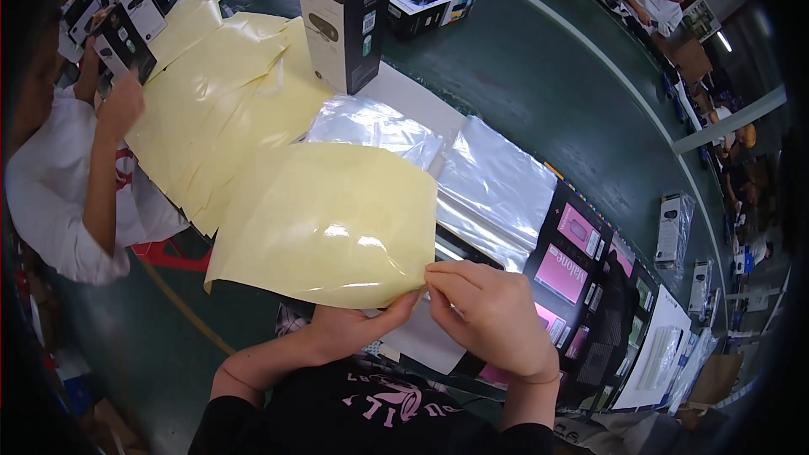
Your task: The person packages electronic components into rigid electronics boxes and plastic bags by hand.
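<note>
A glossy pale-yellow sheet (329, 219) is held up in front of me, its far edge bowed. My left hand (358, 329) grips the near edge from below, thumb on top and the other fingers partly hidden under the sheet. At the near right corner my right hand (489, 312) pinches the sheet between thumb and forefinger. Beyond it, clear plastic bags (497, 177) lie in a stack on the table. More yellow sheets (219, 93) are spread in an overlapping pile to the left.
A tall dark box (345, 25) stands behind the bags, with a flatter box (432, 0) beside it. Pink-and-black printed packaging (565, 265) and black mesh (607, 329) lie to the right. At left, a co-worker in a white shirt (67, 185) handles a small box (125, 46).
</note>
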`<act>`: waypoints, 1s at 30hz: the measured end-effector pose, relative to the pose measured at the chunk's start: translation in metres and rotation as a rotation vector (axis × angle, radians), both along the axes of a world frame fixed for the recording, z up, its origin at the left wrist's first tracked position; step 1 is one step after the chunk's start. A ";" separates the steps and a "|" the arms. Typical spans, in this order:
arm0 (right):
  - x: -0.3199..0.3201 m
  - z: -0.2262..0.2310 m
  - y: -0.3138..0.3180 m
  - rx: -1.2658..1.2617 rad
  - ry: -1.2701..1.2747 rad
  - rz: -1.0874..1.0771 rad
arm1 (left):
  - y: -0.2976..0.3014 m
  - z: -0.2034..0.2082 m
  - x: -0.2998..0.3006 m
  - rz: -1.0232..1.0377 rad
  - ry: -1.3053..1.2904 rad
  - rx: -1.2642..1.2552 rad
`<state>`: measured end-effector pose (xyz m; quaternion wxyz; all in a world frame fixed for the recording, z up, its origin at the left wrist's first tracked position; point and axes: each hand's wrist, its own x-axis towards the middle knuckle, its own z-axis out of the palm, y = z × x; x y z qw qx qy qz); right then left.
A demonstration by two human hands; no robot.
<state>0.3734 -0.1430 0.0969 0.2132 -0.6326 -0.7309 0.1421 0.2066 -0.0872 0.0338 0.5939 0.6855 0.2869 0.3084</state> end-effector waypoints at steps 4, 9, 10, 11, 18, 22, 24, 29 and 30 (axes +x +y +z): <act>0.003 0.003 0.003 0.010 0.112 0.010 | 0.000 0.001 -0.001 0.030 -0.041 -0.017; 0.004 0.004 0.004 -0.003 0.127 0.030 | 0.001 0.001 -0.003 -0.010 -0.015 -0.001; 0.005 0.004 0.004 -0.031 0.146 0.033 | 0.002 0.001 -0.003 -0.010 -0.014 -0.002; 0.006 0.005 0.004 -0.060 0.165 0.037 | 0.002 0.002 -0.003 -0.016 -0.007 -0.002; 0.008 0.002 0.007 -0.077 0.322 0.026 | 0.005 0.002 -0.006 -0.060 0.063 0.059; 0.007 0.002 0.008 -0.127 0.349 0.002 | 0.008 0.002 -0.009 -0.094 0.119 0.057; 0.006 0.002 0.008 -0.129 0.360 -0.005 | 0.008 0.000 -0.010 -0.089 0.130 0.073; 0.005 0.003 0.006 -0.084 0.304 0.012 | 0.009 0.005 -0.009 -0.118 0.139 0.086; 0.005 0.003 0.006 -0.083 0.306 0.014 | 0.009 0.004 -0.011 -0.143 0.163 0.096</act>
